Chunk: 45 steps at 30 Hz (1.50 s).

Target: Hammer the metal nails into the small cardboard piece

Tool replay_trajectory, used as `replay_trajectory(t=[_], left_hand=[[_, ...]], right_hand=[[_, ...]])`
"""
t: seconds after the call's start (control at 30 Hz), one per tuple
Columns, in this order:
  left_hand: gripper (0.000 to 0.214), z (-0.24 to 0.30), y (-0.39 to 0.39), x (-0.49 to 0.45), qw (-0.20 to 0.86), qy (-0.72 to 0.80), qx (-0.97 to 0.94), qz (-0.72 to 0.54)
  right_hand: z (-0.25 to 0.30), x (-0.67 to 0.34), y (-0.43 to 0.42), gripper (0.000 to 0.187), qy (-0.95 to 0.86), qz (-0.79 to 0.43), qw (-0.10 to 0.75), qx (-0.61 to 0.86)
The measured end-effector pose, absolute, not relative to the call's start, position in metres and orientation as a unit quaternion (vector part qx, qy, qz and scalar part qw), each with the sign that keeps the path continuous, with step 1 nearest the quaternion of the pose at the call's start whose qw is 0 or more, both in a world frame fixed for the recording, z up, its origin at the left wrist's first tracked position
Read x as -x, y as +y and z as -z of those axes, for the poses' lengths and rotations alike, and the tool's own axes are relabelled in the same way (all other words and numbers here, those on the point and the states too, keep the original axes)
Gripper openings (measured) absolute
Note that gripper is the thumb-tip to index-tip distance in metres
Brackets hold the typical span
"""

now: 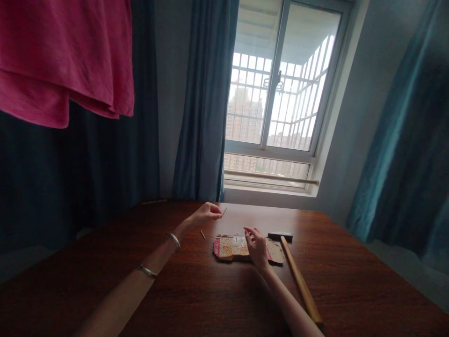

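My left hand [207, 213] is raised over the table, its fingertips pinched on a thin metal nail [224, 213] that points up and to the right. Below lies a flat patterned piece [224, 248], cream with pink ends and rows of small dark dots, perhaps an insole or board. A thin upright pin [236, 237] stands near its far edge. My right hand [257, 245] hovers over the piece's right half and hides part of it; its fingers are loosely bent and apart, with nothing visible in them. Beside it rests a hammer [298, 271], its dark head away from me.
A small dark rod [202, 234] lies left of the patterned piece on the brown wooden table [168, 290]. Behind the table are a barred window [273, 93] and blue curtains [203, 117]. A pink cloth [70, 56] hangs at upper left.
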<state>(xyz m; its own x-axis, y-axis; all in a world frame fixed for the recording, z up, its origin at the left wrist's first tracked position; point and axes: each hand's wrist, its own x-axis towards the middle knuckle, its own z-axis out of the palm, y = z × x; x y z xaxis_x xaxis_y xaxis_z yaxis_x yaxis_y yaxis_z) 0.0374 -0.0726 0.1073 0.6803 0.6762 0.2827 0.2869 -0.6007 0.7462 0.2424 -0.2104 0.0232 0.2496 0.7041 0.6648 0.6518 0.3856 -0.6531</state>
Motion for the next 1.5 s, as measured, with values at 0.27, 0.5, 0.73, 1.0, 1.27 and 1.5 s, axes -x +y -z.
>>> replay_trajectory(t=[0.27,0.5,0.73,1.0,1.27,1.5], left_hand=[[0.027,-0.072,-0.128,-0.096,0.347,0.192,-0.872,-0.286],[0.028,-0.067,-0.127,-0.095,0.333,0.195,-0.88,-0.278],[0.027,-0.062,-0.116,-0.096,0.308,0.227,-0.857,-0.345],[0.04,-0.022,-0.096,-0.104,0.488,0.299,-0.722,-0.388],[0.042,-0.016,-0.107,-0.112,0.506,0.309,-0.72,-0.361],[0.035,-0.012,-0.107,-0.113,0.474,0.295,-0.751,-0.353]], right_hand=[[-0.03,-0.227,-0.216,0.031,-0.546,-0.173,0.65,0.5],[-0.025,-0.23,-0.212,0.033,-0.524,-0.209,0.666,0.488],[-0.023,-0.248,-0.196,0.036,-0.549,-0.16,0.624,0.532],[-0.005,-0.255,-0.173,0.024,-0.59,-0.131,0.563,0.563],[0.007,-0.257,-0.173,0.022,-0.605,-0.111,0.533,0.581],[0.01,-0.254,-0.173,0.021,-0.618,-0.1,0.515,0.585]])
